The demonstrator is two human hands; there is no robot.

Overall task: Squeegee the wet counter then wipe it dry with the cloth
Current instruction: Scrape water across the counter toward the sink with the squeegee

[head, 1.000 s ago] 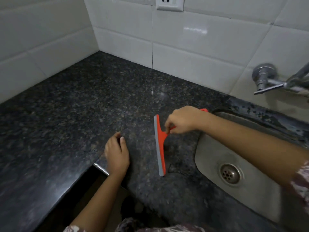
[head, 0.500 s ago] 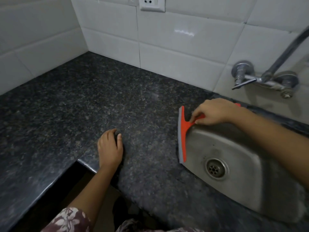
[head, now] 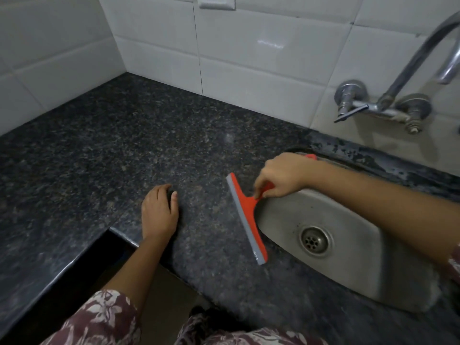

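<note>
Two hands, both low over the stone. The right hand [head: 281,178] has fingers and thumb curled round the squeegee [head: 249,217] at the neck, where the handle [head: 310,156] meets the head. The handle's far end pokes out past the wrist. The left hand [head: 159,212] is palm down on the counter [head: 112,150], fingers loosely curved, holding nothing, prob. just bracing.

The squeegee sits w/ its grey rubber blade [head: 241,215] along the counter strip just beside the sink [head: 353,265] rim, long edge running near to far. Can't tell whether the blade presses the stone or hangs just off it.

Handling, my read: light plastic body, stiff, w/ a soft flexible lip, so one hand is plenty. A grip at the neck, as now, should spread pressure evenly across the blade. Holding far back on the handle would likely let one end lift. Wet plastic may be slippery, so a full wrap beats a fingertip pinch. Not fragile.

Further out: drain [head: 315,241] in the sink floor, tap [head: 383,105] on the tiled wall [head: 249,58], socket [head: 216,2] at the top edge. No cloth in view.
</note>
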